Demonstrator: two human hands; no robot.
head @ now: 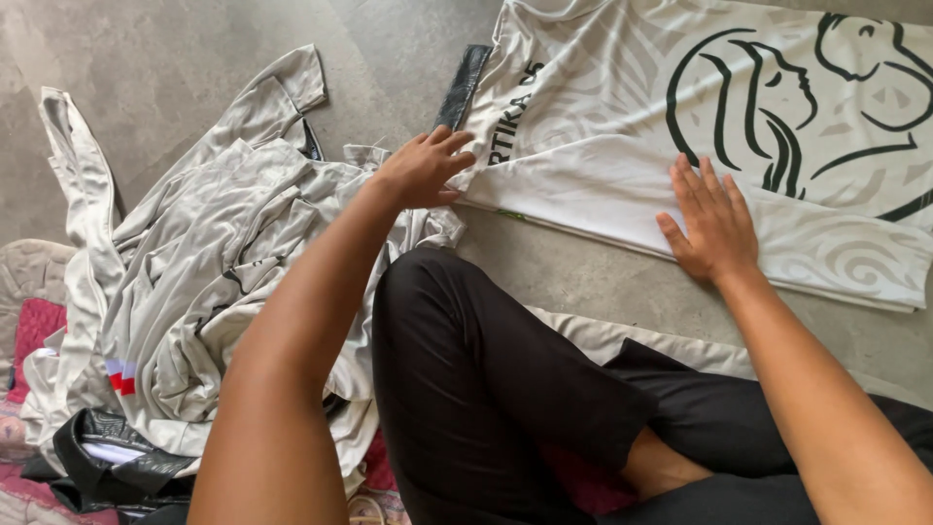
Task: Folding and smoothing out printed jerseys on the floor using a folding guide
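Nearest you: crossed legs in black trousers [486,389], seated on the concrete floor [194,58]. Bit of red quilted mat [34,326] at 9 o'clock.

Pile of crumpled pale grey shirts [194,282] at 9–10 o'clock, heaped loose, black trim poking out at the bottom. Leave it alone for now.

Work piece: white jersey with dark green line-art print [680,97], spread flat on the floor from 12 to 2 o'clock. Its near long edge is already folded over into a straight band.

Left hand [423,167] at 11–12 o'clock: fingers curled on the jersey's left end near the black collar strip [463,86]. Looks like a light pinch on the cloth edge, but fingertips are partly hidden, so I can't tell whether it's truly clenched.

Right hand [714,224] at 1 o'clock: grip released, palm flat, fingers spread, pressing the folded band down.

My read on doing this well:
- Keep your right palm down as the anchor, so the crease doesn't creep.
- Tension the left end away from the right hand, then smooth outward along the band.
- Check that the fold line runs parallel to the jersey's side before the next fold.
- Keep the jersey off the grey pile; they nearly touch by your left hand.
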